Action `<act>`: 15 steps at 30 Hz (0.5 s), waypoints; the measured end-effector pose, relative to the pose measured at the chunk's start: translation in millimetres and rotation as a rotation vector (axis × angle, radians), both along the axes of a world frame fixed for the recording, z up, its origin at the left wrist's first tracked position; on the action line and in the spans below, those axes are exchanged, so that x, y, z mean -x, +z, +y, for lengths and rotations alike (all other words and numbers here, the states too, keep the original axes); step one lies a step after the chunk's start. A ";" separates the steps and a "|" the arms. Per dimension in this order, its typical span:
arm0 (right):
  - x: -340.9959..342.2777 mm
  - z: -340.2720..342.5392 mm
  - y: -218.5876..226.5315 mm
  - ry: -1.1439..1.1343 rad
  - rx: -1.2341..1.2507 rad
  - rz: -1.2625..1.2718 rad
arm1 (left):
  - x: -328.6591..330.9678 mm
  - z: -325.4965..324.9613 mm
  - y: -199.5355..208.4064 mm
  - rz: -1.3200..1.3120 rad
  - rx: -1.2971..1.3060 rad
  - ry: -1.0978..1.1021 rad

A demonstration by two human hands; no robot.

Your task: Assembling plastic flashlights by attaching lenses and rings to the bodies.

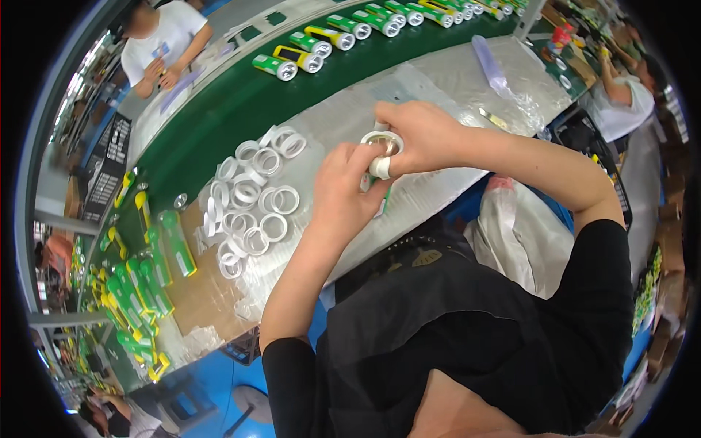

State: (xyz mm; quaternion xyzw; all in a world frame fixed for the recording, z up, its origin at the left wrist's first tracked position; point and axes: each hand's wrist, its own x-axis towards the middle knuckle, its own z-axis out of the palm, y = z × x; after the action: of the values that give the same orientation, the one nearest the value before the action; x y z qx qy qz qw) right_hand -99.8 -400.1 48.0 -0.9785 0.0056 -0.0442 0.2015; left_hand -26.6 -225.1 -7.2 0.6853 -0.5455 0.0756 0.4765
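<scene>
In front of my chest, both hands are closed around a flashlight whose round end faces up. A white ring (381,166) sits at that end, and a bit of green body (382,204) shows below my fingers. My left hand (342,191) grips it from the left, with fingers at the ring's edge. From the right, my right hand (418,139) wraps its far side; my fingers hide much of the flashlight. Left of my hands, a loose pile of white rings (248,191) lies on the plastic-covered worktable (328,124).
Green and yellow flashlights (314,45) line the green conveyor belt (219,109) beyond the table. More flashlight bodies (139,288) lie at the left. A purple-tinted plastic sleeve (488,64) and a small cutter-like tool (493,118) rest at the right. One person (164,44) works across the belt.
</scene>
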 end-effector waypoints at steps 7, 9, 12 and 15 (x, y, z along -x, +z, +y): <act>-14.5 -8.5 8.2 0.480 0.078 -0.179 | 2.6 9.9 4.1 -0.004 0.009 0.006; -14.0 2.2 -1.3 0.322 0.086 -0.160 | 6.0 11.2 1.5 0.014 0.014 0.025; -8.9 21.4 3.8 0.107 0.211 -0.078 | 2.3 14.2 1.0 -0.054 0.042 0.060; -9.8 27.9 29.5 0.128 0.224 0.076 | -1.2 18.9 -4.3 -0.054 0.064 0.063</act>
State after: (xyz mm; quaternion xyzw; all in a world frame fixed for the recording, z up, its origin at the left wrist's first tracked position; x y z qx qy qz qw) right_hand -90.0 -372.2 77.5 -0.9942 -0.0544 0.0053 0.0929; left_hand -25.4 -206.2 -11.5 0.6843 -0.5337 0.1266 0.4805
